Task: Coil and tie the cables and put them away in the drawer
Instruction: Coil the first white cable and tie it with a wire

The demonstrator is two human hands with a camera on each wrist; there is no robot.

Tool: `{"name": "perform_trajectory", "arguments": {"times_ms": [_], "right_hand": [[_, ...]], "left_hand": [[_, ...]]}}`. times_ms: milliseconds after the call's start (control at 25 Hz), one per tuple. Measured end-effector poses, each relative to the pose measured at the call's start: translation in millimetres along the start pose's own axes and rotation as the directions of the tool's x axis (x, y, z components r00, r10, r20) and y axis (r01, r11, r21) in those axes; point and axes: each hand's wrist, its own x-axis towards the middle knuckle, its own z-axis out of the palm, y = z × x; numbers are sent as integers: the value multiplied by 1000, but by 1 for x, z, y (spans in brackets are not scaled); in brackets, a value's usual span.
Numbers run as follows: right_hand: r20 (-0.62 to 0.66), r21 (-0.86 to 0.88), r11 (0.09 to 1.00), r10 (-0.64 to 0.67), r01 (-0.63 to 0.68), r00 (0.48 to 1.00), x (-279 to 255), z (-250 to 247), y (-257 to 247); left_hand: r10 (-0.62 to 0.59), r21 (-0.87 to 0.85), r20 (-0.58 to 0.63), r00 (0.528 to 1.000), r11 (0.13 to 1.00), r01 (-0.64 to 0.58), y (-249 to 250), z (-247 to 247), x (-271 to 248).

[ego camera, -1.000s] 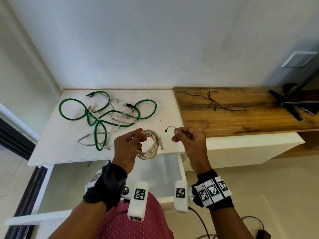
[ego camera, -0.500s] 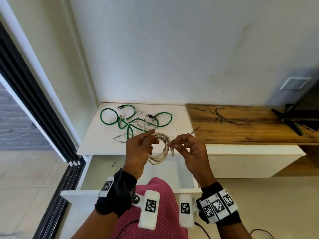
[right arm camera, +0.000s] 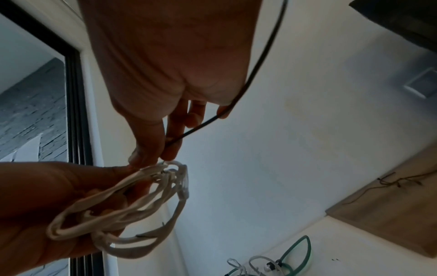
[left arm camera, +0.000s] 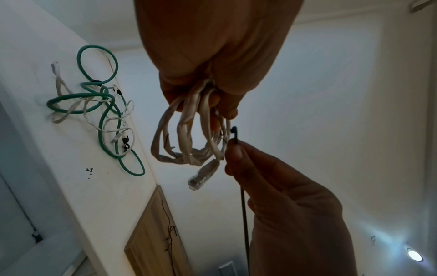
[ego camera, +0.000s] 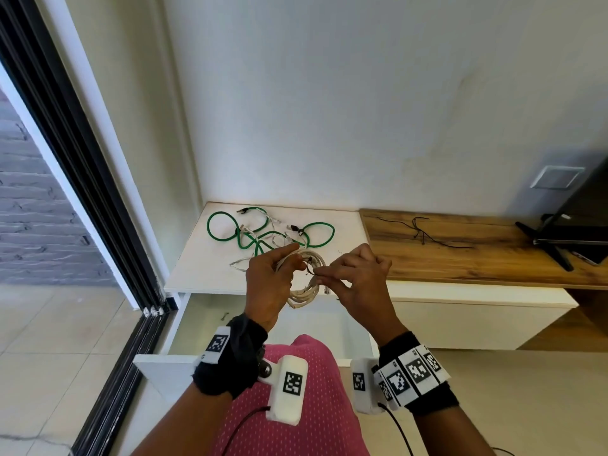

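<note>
My left hand [ego camera: 279, 268] grips a coiled white cable [ego camera: 307, 287] in the air above the open drawer [ego camera: 197, 324]. The coil [left arm camera: 189, 134] hangs from the curled fingers, its clear plug [left arm camera: 203, 174] dangling. My right hand [ego camera: 342, 274] pinches a thin black tie [left arm camera: 234, 136] between thumb and forefinger, right at the coil's top. The tie's long tail [right arm camera: 260, 61] runs back past the right palm. A green cable [ego camera: 269, 232] tangled with white cables [ego camera: 243, 261] lies on the white cabinet top [ego camera: 204, 268].
More black ties [ego camera: 424, 232] lie on the wooden bench top [ego camera: 477, 258] to the right. A black TV stand [ego camera: 552, 241] sits at the far right. A sliding door frame [ego camera: 82, 192] runs along the left. My pink-clothed knee [ego camera: 296, 406] is below the drawer front.
The view has risen and pulled back from the cabinet. My right hand has brought the black tie from apart to touching the coil held in my left hand.
</note>
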Motion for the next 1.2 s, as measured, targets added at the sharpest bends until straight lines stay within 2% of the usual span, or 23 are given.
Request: {"name": "perform_trajectory", "arguments": {"times_ms": [120, 320, 640, 800, 920, 1040, 1120, 1160, 1200], "right_hand": [[-1, -100, 994, -46, 45, 999, 3, 4, -4], [-7, -169, 982, -85, 83, 996, 7, 4, -9], [244, -221, 973, -3, 59, 970, 18, 3, -22], [375, -258, 965, 50, 52, 926, 23, 2, -29], [403, -258, 965, 71, 40, 912, 22, 0, -29], [396, -235, 970, 147, -55, 906, 19, 5, -27], [317, -36, 956, 289, -293, 904, 18, 8, -22], [278, 94, 912, 362, -400, 890, 17, 9, -20], [251, 162, 891, 379, -424, 891, 15, 10, -21]], "left_hand": [[2, 21, -7, 1000, 1000, -2, 0, -1, -2], [41, 63, -11, 999, 997, -40, 2, -2, -3], [145, 210, -3, 989, 967, -141, -5, 2, -3], [149, 239, -19, 989, 961, -140, -12, 4, 0], [149, 242, -17, 989, 960, -141, -14, 5, -1], [151, 245, -4, 989, 959, -145, -13, 6, -3], [139, 228, 12, 990, 964, -138, -12, 8, -6], [126, 217, 18, 992, 968, -127, -10, 9, -7], [115, 207, 20, 993, 971, -116, -9, 10, -7]]}}
